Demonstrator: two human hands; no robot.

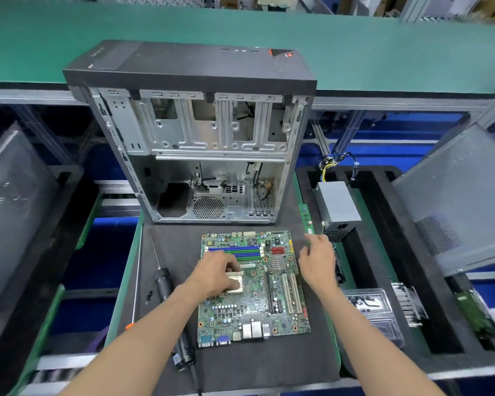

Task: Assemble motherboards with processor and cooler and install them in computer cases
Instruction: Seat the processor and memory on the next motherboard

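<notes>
Fingertips of our left hand (215, 274) pressed down on the processor (236, 283), which sat in its socket near the middle of the motherboard (253, 287). Our right hand (317, 260) hung just past the board's right edge with fingers loosely spread, gripping nothing, near a green memory stick (306, 218). We had the motherboard flat on the dark mat (263, 364), the open computer case (200, 138) behind it, an electric screwdriver (166, 284) to its left.

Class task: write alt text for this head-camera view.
A person's left hand rests on the processor in a green motherboard lying flat on a dark mat, while the right hand hovers open beside it. An open computer case stands behind.
</notes>
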